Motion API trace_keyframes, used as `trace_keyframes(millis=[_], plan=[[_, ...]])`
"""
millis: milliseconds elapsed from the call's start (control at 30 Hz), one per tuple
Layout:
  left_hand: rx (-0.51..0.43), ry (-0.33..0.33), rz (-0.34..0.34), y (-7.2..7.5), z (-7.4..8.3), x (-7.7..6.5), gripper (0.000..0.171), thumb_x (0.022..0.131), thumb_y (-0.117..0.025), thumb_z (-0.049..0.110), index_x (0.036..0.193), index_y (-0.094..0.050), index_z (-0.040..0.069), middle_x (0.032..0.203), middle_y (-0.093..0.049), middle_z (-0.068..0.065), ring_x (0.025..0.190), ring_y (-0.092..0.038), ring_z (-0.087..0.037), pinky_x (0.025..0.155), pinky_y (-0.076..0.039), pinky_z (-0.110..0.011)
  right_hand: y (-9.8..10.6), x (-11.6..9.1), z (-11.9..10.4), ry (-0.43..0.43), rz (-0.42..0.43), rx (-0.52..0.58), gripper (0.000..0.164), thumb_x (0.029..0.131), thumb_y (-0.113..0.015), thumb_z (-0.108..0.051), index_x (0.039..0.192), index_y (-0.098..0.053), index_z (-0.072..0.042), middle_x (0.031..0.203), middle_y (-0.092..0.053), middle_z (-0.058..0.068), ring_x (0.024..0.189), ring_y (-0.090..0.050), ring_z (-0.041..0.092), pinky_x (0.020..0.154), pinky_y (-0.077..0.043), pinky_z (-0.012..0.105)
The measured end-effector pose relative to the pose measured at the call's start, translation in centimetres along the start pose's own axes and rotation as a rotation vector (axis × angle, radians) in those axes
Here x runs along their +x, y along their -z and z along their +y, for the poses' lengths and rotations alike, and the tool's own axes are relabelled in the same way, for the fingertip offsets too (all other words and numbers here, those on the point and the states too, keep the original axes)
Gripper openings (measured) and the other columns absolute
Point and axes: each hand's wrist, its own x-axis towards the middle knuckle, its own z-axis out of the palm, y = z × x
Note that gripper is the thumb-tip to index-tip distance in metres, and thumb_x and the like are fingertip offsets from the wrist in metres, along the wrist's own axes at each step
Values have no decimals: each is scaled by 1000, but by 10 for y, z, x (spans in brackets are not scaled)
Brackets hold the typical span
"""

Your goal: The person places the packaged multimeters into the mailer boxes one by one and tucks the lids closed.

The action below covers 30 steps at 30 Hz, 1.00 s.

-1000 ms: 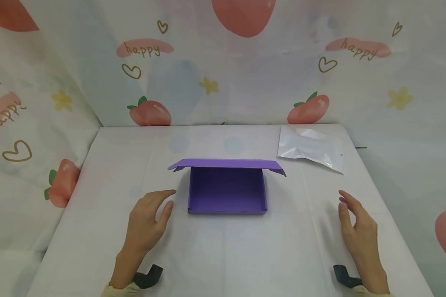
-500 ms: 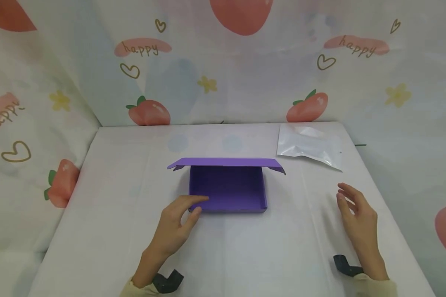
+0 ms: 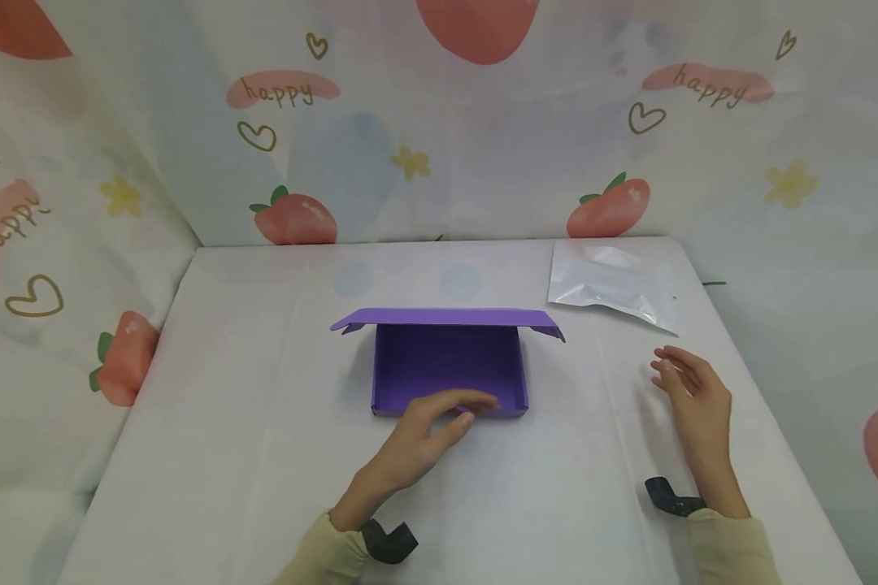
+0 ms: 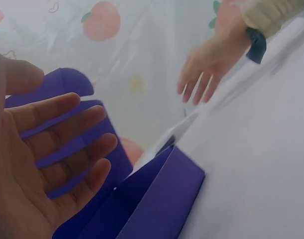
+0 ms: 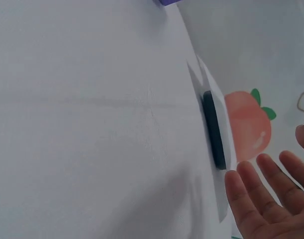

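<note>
A purple cardboard box (image 3: pixel 446 370) stands in the middle of the table with its lid (image 3: pixel 446 317) raised at the back; its visible inside holds nothing. My left hand (image 3: pixel 420 439) reaches over the box's front edge, fingers extended and holding nothing. In the left wrist view, the same hand (image 4: pixel 57 154) has its fingers spread in front of the purple lid. On the right, my right hand (image 3: pixel 698 402) hovers over the table with loosely bent fingers, just in front of a silvery white pouch (image 3: pixel 615 286). The right wrist view shows that hand (image 5: pixel 276 199) beside the pouch, with a dark strip (image 5: pixel 214 130) along it.
A white cloth covers the table (image 3: pixel 212 390). Patterned fabric with peaches and lettering (image 3: pixel 483 146) rises behind it and along both sides. Each wrist wears a dark strap piece, and pale sleeves cover the forearms.
My left hand has swept rightward from the box's left side to its front edge. My right hand has moved slightly forward toward the pouch. Box and pouch have stayed in place.
</note>
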Motion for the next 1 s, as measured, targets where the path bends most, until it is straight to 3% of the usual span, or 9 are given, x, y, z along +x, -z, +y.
trace_keyframes(millis=[200, 367, 433, 600, 733, 900, 1000], plan=[[-45, -11, -87, -17, -3, 16, 34, 111, -49, 21, 141, -63, 17, 136, -71, 2, 127, -66, -11, 106, -54, -31, -8, 10, 0, -25, 5, 110, 38, 105, -63, -20, 139, -62, -4, 118, -71, -8, 92, -71, -5, 77, -56, 8], [-55, 2, -144, -30, -1, 28, 35, 111, -49, 26, 142, -62, 20, 135, -71, 5, 123, -67, -9, 103, -54, -28, -12, 22, 0, -78, -25, 248, 35, 103, -66, -15, 134, -62, 0, 105, -73, -10, 81, -75, 0, 70, -60, 14], [-51, 12, -160, -36, -1, 32, 35, 111, -49, 29, 142, -61, 21, 135, -71, 6, 121, -67, -7, 101, -54, -26, -13, 28, 1, -90, -30, 211, 36, 103, -66, -17, 135, -62, 0, 103, -72, -11, 79, -74, -1, 68, -60, 15], [-18, 8, -189, -50, -2, 43, 36, 111, -47, 32, 142, -62, 21, 134, -71, 8, 120, -67, -6, 99, -54, -20, -16, 44, 5, -76, -20, -9, 41, 105, -62, -26, 140, -61, -6, 108, -66, -12, 78, -69, -4, 67, -58, 12], [20, 11, -196, -56, -1, 49, 37, 112, -45, 34, 142, -62, 20, 134, -71, 8, 121, -67, -5, 98, -53, -19, -18, 58, 8, -49, 0, -77, 40, 105, -62, -26, 140, -63, -7, 118, -68, 2, 76, -67, -6, 65, -56, 10], [46, 53, -188, -62, 1, 59, 35, 112, -46, 36, 140, -62, 24, 131, -71, 12, 119, -63, 4, 96, -53, -16, -18, 72, 10, 31, 22, -215, 37, 104, -63, -24, 136, -65, -6, 126, -70, 16, 74, -54, -17, 61, -46, 3], [56, 80, -176, -67, 2, 67, 33, 111, -47, 35, 140, -62, 26, 130, -72, 13, 116, -63, 6, 95, -52, -16, -19, 78, 12, 106, 19, -315, 35, 103, -65, -21, 133, -67, -4, 125, -72, 18, 77, -56, -10, 61, -38, 3]])
